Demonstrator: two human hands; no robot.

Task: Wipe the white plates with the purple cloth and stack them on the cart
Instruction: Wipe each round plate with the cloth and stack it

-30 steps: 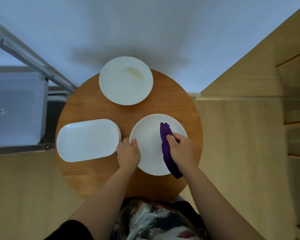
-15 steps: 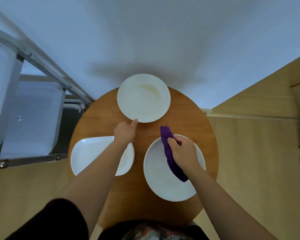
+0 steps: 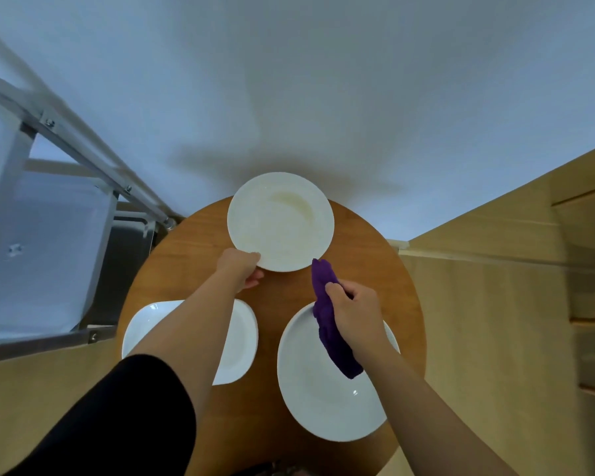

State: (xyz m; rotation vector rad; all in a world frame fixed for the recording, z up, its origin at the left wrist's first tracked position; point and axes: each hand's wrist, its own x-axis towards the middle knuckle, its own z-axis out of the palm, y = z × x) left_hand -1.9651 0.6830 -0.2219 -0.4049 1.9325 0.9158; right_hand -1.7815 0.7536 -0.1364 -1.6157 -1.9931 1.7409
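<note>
the left hand (image 3: 242,269) pinches the near rim of the far round plate (image 3: 280,221), thumb on top and fingers curled under the edge. the right hand (image 3: 352,312) is closed around the purple cloth (image 3: 330,324), which trails from just beside that plate's rim down over the near round plate (image 3: 330,383). a faint yellowish smear shows in the far plate's well, so this looks like the plate in hand. to do it well, i'd keep the left-hand pinch firm so the plate can't skate or tip off the table edge it overhangs, bunch the cloth flat under the fingers, and sweep across the smear from the centre out to the rim before lifting. a rounded rectangular plate (image 3: 244,341) lies at the left, partly hidden by the left forearm. none of the three is on the cart (image 3: 93,334) yet

all three plates sit on a small round wooden table (image 3: 279,293), smooth and likely slippery under glazed ware. the metal-framed cart with pale bins stands just left of it. a plain light wall is beyond, and pale wood flooring and wooden shelving to the right
</note>
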